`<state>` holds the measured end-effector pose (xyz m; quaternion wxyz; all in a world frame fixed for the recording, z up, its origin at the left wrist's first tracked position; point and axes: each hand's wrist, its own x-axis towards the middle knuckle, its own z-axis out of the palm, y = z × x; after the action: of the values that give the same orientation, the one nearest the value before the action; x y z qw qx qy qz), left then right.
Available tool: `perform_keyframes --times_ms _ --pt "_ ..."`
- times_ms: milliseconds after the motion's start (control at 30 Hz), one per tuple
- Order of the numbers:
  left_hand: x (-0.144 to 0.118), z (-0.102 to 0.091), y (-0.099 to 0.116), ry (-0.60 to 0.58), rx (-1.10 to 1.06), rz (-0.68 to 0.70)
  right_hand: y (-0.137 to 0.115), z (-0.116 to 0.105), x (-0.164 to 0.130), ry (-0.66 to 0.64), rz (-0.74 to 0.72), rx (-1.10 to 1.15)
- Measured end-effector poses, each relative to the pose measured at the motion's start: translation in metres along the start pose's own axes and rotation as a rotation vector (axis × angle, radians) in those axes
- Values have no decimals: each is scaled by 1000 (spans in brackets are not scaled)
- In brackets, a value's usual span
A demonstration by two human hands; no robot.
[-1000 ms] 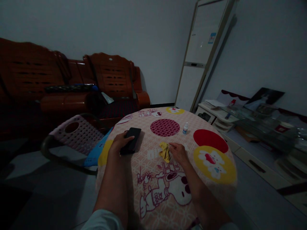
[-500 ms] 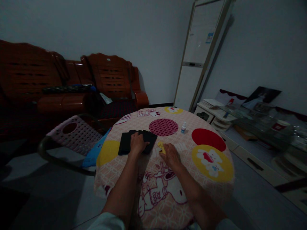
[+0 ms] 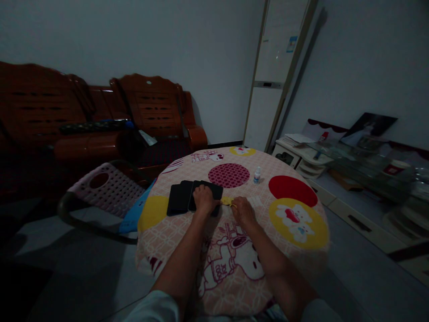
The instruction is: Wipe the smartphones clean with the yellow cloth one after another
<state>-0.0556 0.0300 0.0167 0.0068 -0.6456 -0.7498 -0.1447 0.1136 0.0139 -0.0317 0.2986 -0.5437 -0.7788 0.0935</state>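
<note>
Several thin black slabs, like phones or tablets (image 3: 179, 197), lie overlapping on the round table's patterned cloth (image 3: 234, 295). My left hand (image 3: 203, 200) rests on the rightmost slab, fingers spread over it and thumb pointing right. That thumb meets the left end of a small yellow cloth-like piece (image 3: 227, 201). At the piece's other end, my right hand (image 3: 244, 211) pinches it between closed fingers, just right of the slabs. What lies under my palms is hidden. Beyond the right hand stands a small white bottle with a blue label (image 3: 257, 175).
A woven chair (image 3: 107, 190) stands left of the table, with a blue bag (image 3: 136, 212) beside it. Wooden seats (image 3: 150, 107) line the back wall. To the right is a low cabinet with a glass top (image 3: 362, 170); a tall white unit (image 3: 268, 89) fills the corner.
My left hand has slid right across the slabs, its thumb now at the yellow piece. The yellow piece is stretched out flatter between both hands. The rightmost slab has shifted slightly.
</note>
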Motion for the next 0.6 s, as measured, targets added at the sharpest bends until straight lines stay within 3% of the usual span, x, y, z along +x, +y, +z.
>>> perform_keyframes --times_ms 133,233,333,467,600 --pt "1 -1 7 -79 -161 -29 5 -4 5 133 155 185" --pt "8 1 6 -152 -407 -51 12 -11 8 251 305 335" --pt "14 7 4 -256 -888 -108 20 -15 11 393 386 458" --pt "9 15 10 -522 -1652 -218 28 -18 12 542 421 559" --pt "0 20 24 -579 -2004 -395 27 -22 12 583 411 630"
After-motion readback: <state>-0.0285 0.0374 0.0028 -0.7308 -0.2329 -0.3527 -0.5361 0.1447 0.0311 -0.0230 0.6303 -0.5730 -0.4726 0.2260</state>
